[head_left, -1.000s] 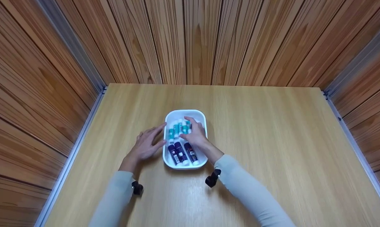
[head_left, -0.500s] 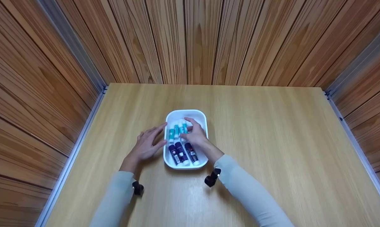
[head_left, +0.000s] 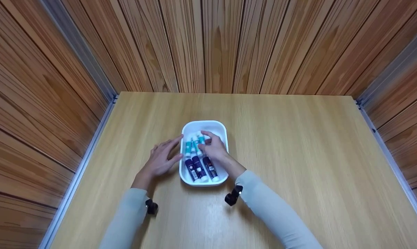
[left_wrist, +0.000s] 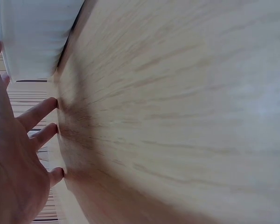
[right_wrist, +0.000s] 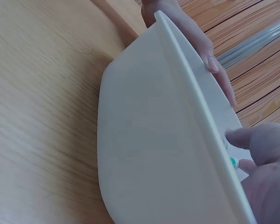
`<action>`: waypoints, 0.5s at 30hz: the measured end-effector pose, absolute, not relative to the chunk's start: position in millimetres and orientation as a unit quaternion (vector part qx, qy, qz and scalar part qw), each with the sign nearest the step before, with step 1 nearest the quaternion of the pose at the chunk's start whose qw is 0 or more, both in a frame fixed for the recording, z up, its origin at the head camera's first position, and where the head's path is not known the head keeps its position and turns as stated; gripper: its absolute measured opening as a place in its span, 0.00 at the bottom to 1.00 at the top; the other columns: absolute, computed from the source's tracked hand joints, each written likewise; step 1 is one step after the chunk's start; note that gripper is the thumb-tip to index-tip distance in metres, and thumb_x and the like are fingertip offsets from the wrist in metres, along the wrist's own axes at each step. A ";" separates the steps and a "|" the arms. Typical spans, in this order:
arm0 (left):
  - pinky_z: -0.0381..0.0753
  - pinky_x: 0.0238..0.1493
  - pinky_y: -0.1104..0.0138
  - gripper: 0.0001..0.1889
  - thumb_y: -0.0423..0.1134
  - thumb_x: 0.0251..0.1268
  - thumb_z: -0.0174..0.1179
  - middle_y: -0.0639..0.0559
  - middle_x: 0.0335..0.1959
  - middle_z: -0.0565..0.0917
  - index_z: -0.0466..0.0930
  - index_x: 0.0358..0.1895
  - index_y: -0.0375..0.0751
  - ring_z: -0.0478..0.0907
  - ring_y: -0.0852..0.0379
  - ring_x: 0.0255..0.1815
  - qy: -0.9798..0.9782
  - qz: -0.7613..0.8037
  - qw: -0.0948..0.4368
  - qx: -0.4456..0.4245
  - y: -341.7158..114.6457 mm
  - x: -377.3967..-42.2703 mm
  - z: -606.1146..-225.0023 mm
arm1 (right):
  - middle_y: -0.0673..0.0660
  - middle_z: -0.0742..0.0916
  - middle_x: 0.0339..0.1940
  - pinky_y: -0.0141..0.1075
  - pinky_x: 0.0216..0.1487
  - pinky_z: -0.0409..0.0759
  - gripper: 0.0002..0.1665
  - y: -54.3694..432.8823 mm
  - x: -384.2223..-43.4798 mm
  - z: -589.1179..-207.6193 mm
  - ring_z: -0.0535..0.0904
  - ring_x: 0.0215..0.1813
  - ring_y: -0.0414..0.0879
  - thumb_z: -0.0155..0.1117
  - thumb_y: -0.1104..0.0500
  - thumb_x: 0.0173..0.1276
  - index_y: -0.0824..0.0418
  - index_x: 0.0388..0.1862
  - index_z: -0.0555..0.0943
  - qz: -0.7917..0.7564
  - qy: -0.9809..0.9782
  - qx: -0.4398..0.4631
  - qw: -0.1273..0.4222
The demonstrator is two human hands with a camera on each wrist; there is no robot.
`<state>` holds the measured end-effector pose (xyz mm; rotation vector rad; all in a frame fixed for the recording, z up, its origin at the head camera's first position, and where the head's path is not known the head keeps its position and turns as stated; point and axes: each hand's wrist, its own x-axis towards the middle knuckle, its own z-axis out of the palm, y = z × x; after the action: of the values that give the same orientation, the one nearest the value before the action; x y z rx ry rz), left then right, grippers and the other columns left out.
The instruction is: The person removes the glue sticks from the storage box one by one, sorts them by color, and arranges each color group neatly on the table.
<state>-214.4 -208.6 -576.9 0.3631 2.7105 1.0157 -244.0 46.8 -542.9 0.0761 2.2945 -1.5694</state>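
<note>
A white tray [head_left: 205,124] holds two groups of capped tubes that look like glue sticks. Toward its far half lie several teal-and-white glue sticks [head_left: 188,147], and at the near end 3 purple glue sticks [head_left: 210,168] with white ends. My right hand [head_left: 216,149] reaches over the tray's right side and pinches a teal-and-white glue stick [head_left: 198,141] between thumb and index finger; the palm hides part of that group. At the left wall, my left hand [head_left: 160,159] has thumb and index fingertip at the rim, its other fingers spread on the table [left_wrist: 177,116].
Wood-plank walls [head_left: 218,45] close off the back and both sides, with metal rails [head_left: 80,169] along the side edges. A small black camera sits on each wrist, the right one [head_left: 232,197] near the tray's front corner.
The right fingers have drawn slightly back, and the teal-and-white glue sticks under them have shifted left and tilted, closer together. The left hand and the purple glue sticks stay put.
</note>
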 end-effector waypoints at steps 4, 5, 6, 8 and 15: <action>0.32 0.93 0.27 0.40 0.68 0.85 0.54 0.54 0.96 0.58 0.48 0.92 0.82 0.50 0.33 0.97 0.923 0.347 0.112 0.124 -209.0 -214.5 -577.2 | 0.66 0.85 0.69 0.48 0.70 0.86 0.39 46.4 -243.0 -543.7 0.85 0.67 0.57 0.66 0.66 0.82 0.53 0.88 0.72 -0.550 0.818 0.011 0.169; 0.32 0.93 0.27 0.40 0.68 0.84 0.54 0.55 0.96 0.59 0.48 0.92 0.83 0.50 0.34 0.97 0.923 0.346 0.113 0.123 -208.9 -214.4 -577.2 | 0.66 0.85 0.69 0.48 0.70 0.86 0.40 46.4 -242.8 -543.9 0.85 0.67 0.57 0.67 0.67 0.80 0.53 0.89 0.72 -0.547 0.819 0.010 0.171; 0.32 0.93 0.27 0.40 0.69 0.84 0.53 0.55 0.96 0.58 0.48 0.92 0.82 0.49 0.33 0.97 0.923 0.345 0.114 0.123 -208.9 -214.3 -577.2 | 0.66 0.84 0.69 0.49 0.70 0.86 0.42 46.4 -242.7 -544.0 0.85 0.66 0.57 0.68 0.68 0.80 0.53 0.89 0.71 -0.544 0.821 0.010 0.173; 0.33 0.93 0.27 0.40 0.70 0.84 0.53 0.55 0.96 0.59 0.48 0.92 0.82 0.49 0.34 0.97 0.924 0.344 0.117 0.121 -208.9 -214.3 -577.1 | 0.66 0.84 0.70 0.49 0.71 0.86 0.44 46.4 -242.5 -544.3 0.84 0.66 0.57 0.70 0.68 0.78 0.52 0.89 0.71 -0.537 0.824 0.007 0.178; 0.33 0.92 0.25 0.40 0.68 0.83 0.54 0.53 0.96 0.59 0.50 0.92 0.79 0.50 0.32 0.97 0.922 0.348 0.118 0.120 -208.4 -214.9 -576.2 | 0.67 0.85 0.69 0.48 0.69 0.87 0.45 46.7 -242.9 -544.6 0.85 0.64 0.56 0.74 0.66 0.76 0.53 0.88 0.72 -0.525 0.832 -0.002 0.178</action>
<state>-214.9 -208.4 -576.2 0.3517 2.6987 1.0189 -242.9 46.7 -544.6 -0.0059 2.3539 -1.4854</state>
